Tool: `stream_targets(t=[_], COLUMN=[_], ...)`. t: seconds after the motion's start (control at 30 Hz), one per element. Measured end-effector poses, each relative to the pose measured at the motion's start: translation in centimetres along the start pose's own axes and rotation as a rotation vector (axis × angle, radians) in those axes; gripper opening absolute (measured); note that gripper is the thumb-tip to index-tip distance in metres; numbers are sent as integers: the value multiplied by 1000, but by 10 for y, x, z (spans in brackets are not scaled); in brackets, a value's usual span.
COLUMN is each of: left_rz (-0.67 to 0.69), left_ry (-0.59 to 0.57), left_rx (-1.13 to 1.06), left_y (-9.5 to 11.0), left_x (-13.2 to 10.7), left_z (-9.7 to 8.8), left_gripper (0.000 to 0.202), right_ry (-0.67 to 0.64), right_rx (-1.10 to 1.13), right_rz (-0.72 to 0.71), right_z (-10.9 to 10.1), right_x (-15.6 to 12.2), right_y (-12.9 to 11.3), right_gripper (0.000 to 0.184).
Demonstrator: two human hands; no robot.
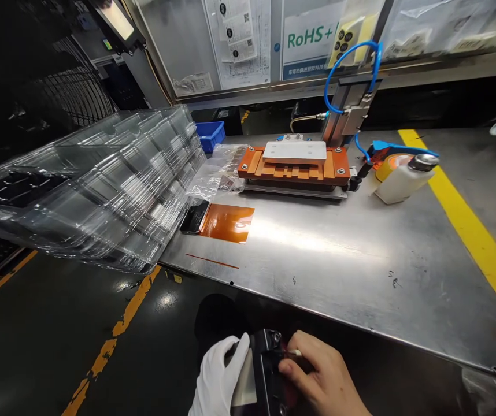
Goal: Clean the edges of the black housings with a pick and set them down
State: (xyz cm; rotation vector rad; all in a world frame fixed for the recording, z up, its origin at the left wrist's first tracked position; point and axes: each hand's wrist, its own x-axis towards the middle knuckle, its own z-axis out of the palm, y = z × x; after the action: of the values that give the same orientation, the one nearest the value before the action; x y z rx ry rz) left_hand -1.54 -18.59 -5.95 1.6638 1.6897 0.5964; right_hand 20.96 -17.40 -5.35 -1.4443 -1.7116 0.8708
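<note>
Low in front of the metal table (361, 254), my left hand (219, 375), in a white glove, holds a small black part (269, 370) from its left side. My bare right hand (324, 378) presses a thin white-tipped tool (293, 353) against the top of that part. Both hands are below the table's front edge, over the dark floor. The part's lower end runs out of the frame.
A tall stack of clear plastic trays (100, 179) leans at the left. An orange fixture (293, 164) with a white plate stands at the back, a white bottle (402, 179) and tape roll to its right. An amber film sheet (228, 222) and a black piece (195, 218) lie on the table.
</note>
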Motion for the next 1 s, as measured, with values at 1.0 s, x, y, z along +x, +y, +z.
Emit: stream_targets(t=[1.0], left_rz=[164], left_ry=[-95], left_rx=[227], left_y=[10], left_x=[-8], left_z=[-3], left_gripper=[73], right_ry=[-59], right_rx=[413], right_rz=[455], right_z=[12], right_x=[-1], right_y=[4], right_gripper=[41])
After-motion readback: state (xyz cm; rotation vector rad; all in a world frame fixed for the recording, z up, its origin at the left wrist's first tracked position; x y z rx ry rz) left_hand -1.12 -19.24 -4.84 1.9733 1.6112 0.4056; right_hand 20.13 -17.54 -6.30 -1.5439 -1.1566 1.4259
